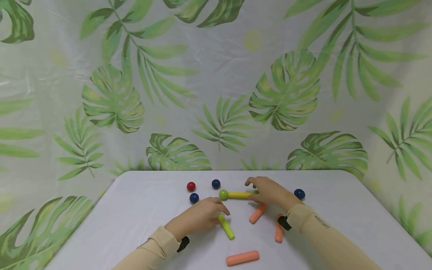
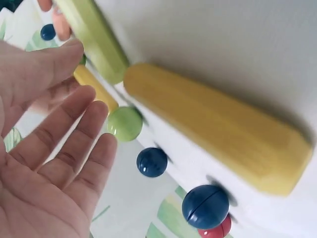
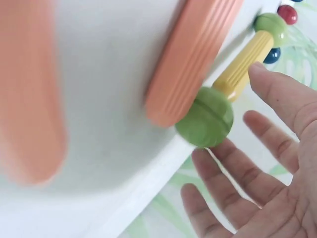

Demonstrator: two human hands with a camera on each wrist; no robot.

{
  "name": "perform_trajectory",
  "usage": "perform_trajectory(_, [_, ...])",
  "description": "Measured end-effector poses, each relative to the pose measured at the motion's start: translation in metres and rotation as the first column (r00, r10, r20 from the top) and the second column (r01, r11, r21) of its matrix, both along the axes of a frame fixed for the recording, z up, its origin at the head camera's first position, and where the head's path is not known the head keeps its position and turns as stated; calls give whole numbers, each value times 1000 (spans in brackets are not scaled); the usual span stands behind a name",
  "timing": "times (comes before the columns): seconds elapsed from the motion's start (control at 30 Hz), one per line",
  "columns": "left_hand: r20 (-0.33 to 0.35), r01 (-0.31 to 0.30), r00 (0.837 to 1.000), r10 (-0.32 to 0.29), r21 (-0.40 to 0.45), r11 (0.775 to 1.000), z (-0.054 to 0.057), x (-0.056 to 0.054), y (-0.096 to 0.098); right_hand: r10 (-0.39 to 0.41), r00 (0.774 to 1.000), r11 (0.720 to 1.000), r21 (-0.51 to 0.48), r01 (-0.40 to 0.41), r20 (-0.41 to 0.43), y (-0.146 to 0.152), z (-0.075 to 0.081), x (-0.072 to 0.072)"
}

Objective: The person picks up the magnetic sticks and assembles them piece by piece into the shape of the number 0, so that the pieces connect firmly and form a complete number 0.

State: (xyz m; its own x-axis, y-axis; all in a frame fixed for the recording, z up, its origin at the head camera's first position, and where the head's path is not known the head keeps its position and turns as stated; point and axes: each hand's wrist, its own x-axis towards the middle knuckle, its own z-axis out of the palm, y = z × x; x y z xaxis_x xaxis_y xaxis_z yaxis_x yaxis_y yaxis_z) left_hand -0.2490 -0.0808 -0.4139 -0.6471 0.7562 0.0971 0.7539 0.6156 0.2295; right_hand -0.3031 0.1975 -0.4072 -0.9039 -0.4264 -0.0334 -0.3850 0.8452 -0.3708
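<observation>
My left hand [image 1: 203, 214] hovers with loosely spread fingers beside a lime-green stick [image 1: 227, 227]. A thick yellow stick [image 2: 213, 126], hidden in the head view, lies near it in the left wrist view. My right hand [image 1: 269, 191] is spread by a green ball [image 3: 207, 119] at the right end of another yellow stick [image 1: 239, 195]; whether its fingertips touch the ball I cannot tell. A second green ball [image 1: 223, 194] sits at that stick's left end. An orange stick [image 1: 258, 213] lies just below the right hand.
A red ball [image 1: 191, 186] and two blue balls [image 1: 216, 183] lie at the back left. Another blue ball [image 1: 299, 194] is right of the right hand. One orange stick [image 1: 279, 234] lies by the right wrist, another [image 1: 242, 258] near the front of the white table [image 1: 101, 232].
</observation>
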Motion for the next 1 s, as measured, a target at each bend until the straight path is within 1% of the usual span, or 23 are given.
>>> perform_trajectory(0.1, [-22,45,999,-45,1,999,-6,2,1,27,1000,1000,-11,-27,-7,-8,-1,-3])
perform_trajectory(0.27, [-58,95,994,-95,8,995,-15,3,3,87,996,991,-99,-86,12,-20,-2,-6])
perform_trajectory(0.37, [-57,95,994,-94,5,995,-19,4,3,128,991,981,-150,-123,24,-27,-2,-9])
perform_trajectory(0.47, [-63,96,993,-96,-1,995,-21,4,4,167,986,974,-161,-162,17,-32,-3,-12])
perform_trajectory(0.57, [-65,95,993,-95,-2,996,-22,5,4,194,981,969,-156,-191,8,-38,-4,-17])
perform_trajectory(0.73, [-76,93,993,-93,5,996,-22,7,4,208,978,969,-137,-205,4,-47,-5,-21])
perform_trajectory(0.87, [-109,92,990,-91,6,996,-22,8,3,210,978,968,-145,-206,13,-53,-5,-22])
perform_trajectory(1.0, [-116,81,990,-80,6,997,-23,9,3,219,976,966,-143,-216,8,-58,-6,-22])
